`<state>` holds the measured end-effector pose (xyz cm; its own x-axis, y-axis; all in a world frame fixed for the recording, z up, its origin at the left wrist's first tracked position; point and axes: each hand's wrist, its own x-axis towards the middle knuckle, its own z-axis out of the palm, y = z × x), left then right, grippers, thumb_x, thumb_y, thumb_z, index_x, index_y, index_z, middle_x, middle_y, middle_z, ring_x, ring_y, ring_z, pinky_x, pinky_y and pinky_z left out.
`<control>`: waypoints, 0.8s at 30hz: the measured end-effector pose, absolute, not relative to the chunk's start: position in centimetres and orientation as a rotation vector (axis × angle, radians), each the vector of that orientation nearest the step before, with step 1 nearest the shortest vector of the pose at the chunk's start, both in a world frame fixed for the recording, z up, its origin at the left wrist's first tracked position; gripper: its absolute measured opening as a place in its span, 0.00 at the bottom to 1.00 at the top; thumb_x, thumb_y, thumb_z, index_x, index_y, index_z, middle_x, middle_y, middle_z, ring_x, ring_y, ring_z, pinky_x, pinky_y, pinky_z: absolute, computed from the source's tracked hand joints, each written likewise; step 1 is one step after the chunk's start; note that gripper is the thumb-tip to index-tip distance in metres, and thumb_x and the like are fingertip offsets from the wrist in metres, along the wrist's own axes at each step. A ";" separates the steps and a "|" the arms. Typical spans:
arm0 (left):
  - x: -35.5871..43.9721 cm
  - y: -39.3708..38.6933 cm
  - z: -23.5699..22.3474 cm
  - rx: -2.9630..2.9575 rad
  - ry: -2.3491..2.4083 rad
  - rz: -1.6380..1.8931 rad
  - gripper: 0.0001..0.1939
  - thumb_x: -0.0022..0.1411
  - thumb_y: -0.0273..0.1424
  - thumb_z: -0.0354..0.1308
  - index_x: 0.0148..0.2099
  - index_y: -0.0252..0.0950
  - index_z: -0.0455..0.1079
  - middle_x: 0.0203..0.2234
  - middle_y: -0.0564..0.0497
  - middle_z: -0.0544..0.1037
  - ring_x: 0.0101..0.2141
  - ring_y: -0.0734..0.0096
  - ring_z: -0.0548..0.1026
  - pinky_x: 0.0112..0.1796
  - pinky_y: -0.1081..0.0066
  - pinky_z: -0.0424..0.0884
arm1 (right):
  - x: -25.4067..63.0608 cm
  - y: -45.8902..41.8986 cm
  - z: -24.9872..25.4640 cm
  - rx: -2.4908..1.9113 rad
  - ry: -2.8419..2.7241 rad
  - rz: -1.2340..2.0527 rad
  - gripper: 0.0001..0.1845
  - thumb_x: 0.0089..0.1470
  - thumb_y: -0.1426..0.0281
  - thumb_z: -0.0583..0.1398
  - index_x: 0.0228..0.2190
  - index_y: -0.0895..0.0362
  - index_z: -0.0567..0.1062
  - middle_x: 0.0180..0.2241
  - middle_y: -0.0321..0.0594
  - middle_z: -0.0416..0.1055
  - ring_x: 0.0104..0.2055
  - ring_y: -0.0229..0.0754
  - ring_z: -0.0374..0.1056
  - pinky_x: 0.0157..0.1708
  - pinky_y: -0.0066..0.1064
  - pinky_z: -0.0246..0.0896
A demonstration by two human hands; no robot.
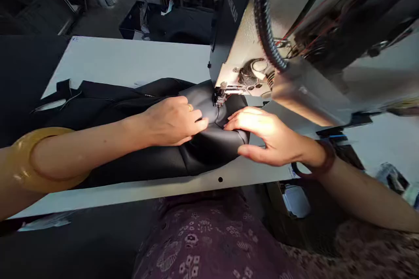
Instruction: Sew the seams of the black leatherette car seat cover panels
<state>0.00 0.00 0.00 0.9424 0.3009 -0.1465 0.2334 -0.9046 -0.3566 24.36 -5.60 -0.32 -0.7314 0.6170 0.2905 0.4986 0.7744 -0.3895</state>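
A black leatherette piece [204, 150], gathered into soft folds, lies on the white sewing table [124, 65] and runs under the steel presser foot [220, 98] of an industrial sewing machine [248, 54]. My left hand [173, 121], with a ring and a yellow bangle [39, 161], presses and pinches the material just before the foot. My right hand [266, 135], wearing a dark bracelet [324, 161], wraps the folded edge with fingers above and thumb below. The needle is hidden behind the foot.
More black material [98, 104] stretches across the table to the left. The machine's head and a ribbed black cable [270, 17] fill the upper right. A dark bin [140, 22] stands on the floor beyond the table, and my patterned clothing [203, 244] shows below its front edge.
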 end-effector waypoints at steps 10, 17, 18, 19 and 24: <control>1.8 3.7 -0.8 -2.888 -0.423 0.370 0.16 0.62 0.29 0.50 0.51 0.42 0.70 0.33 0.51 0.71 0.37 0.69 0.66 0.32 0.73 0.57 | 20.0 -5.4 -0.3 -0.819 -2.473 -0.590 0.16 0.60 0.65 0.54 0.21 0.57 0.68 0.20 0.35 0.64 0.24 0.36 0.56 0.28 0.31 0.49; 0.7 3.2 -0.7 -2.844 -0.438 0.381 0.21 0.61 0.25 0.49 0.56 0.42 0.65 0.34 0.51 0.68 0.37 0.71 0.64 0.34 0.75 0.57 | 20.0 -6.7 -0.6 -0.732 -2.555 -0.650 0.15 0.59 0.66 0.53 0.22 0.57 0.69 0.21 0.35 0.67 0.25 0.37 0.59 0.28 0.31 0.55; 0.9 3.0 -0.7 -2.840 -0.438 0.393 0.22 0.60 0.25 0.49 0.57 0.44 0.64 0.34 0.51 0.68 0.37 0.70 0.65 0.34 0.74 0.57 | 20.5 -7.0 -0.8 -0.760 -2.571 -0.634 0.14 0.59 0.66 0.53 0.24 0.58 0.71 0.23 0.36 0.69 0.27 0.37 0.62 0.31 0.31 0.57; 1.1 2.9 -0.6 -2.843 -0.444 0.399 0.22 0.60 0.26 0.49 0.57 0.45 0.64 0.34 0.50 0.68 0.38 0.68 0.65 0.33 0.74 0.57 | 21.0 -7.2 -1.0 -0.789 -2.574 -0.627 0.14 0.59 0.66 0.53 0.27 0.59 0.72 0.25 0.38 0.71 0.29 0.37 0.63 0.34 0.32 0.59; 1.5 2.9 -0.3 -2.908 -0.542 0.334 0.20 0.60 0.26 0.49 0.53 0.45 0.68 0.34 0.50 0.70 0.39 0.66 0.67 0.36 0.71 0.60 | 21.8 -6.9 -1.0 -0.847 -2.505 -0.509 0.10 0.57 0.70 0.54 0.31 0.62 0.73 0.29 0.43 0.73 0.37 0.42 0.68 0.40 0.34 0.63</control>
<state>1.53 2.92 -0.32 0.9091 0.3718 -0.1880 0.3349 -0.9206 -0.2009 21.83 -6.89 -1.05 -0.7130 0.4741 0.5166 0.6380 0.7442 0.1977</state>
